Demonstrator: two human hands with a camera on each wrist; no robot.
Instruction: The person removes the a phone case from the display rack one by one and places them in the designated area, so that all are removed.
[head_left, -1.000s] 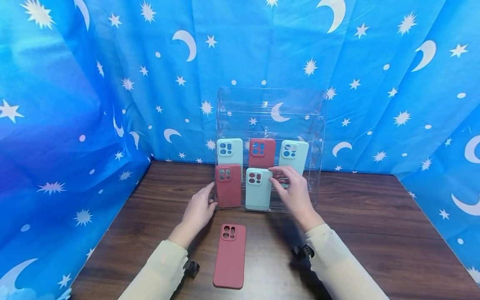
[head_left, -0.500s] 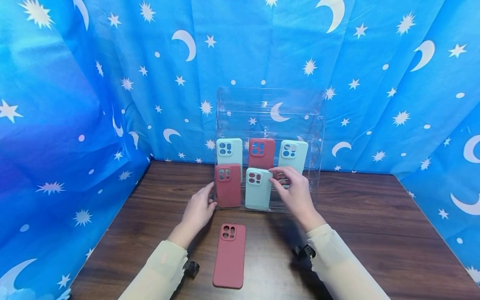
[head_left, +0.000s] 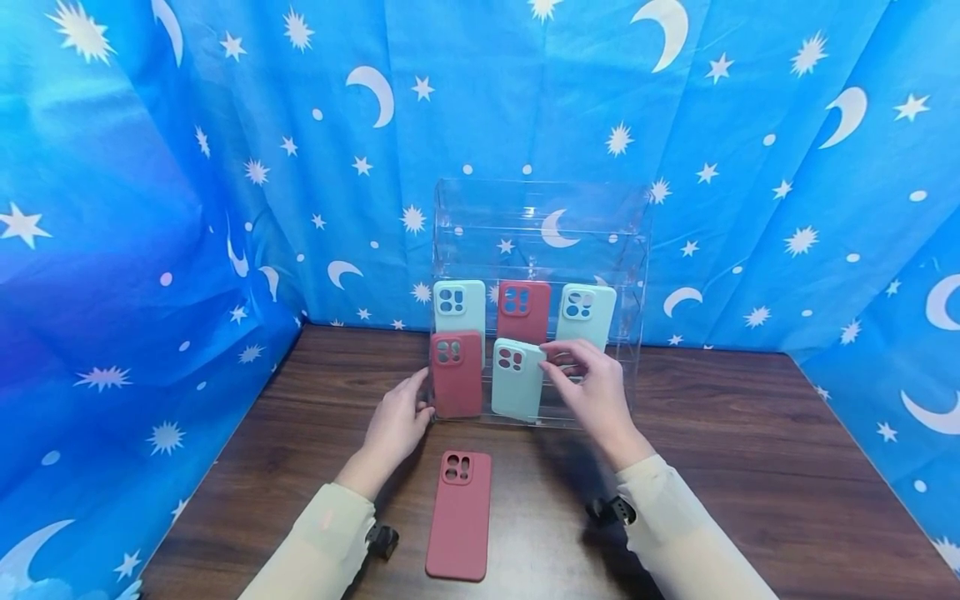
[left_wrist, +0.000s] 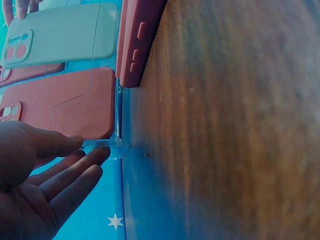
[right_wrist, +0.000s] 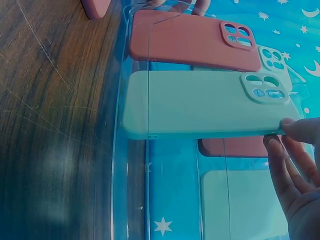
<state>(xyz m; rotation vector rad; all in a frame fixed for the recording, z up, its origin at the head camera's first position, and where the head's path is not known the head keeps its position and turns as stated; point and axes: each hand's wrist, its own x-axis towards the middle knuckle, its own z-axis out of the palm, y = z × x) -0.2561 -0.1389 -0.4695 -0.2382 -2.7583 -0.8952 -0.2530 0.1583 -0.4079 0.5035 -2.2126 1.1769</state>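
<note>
My right hand [head_left: 595, 392] pinches the upper right corner of a mint phone case [head_left: 517, 382] between thumb and fingertips. This case stands slightly tilted in the front tier of a clear display stand [head_left: 540, 193]. In the right wrist view, the mint case [right_wrist: 195, 104] lies behind the clear front lip at its lower end. My left hand [head_left: 396, 423] holds the stand's lower left side, thumb in front. Close to it, a red phone case [head_left: 458, 375] fills the left front place. In the left wrist view, the thumb of the left hand [left_wrist: 40, 175] overlaps this red case [left_wrist: 70, 105].
Behind stand a mint case [head_left: 459, 298] at left, a red case [head_left: 531, 315] in the middle and another mint case [head_left: 592, 321] at right. A loose red case [head_left: 459, 521] lies on the wooden table [head_left: 750, 467]. Blue star-patterned cloth [head_left: 480, 100] surrounds the table.
The front mint case has tipped slightly, its upper right corner lower than before, with my right hand still pinching it. My left hand stays at the stand's side.
</note>
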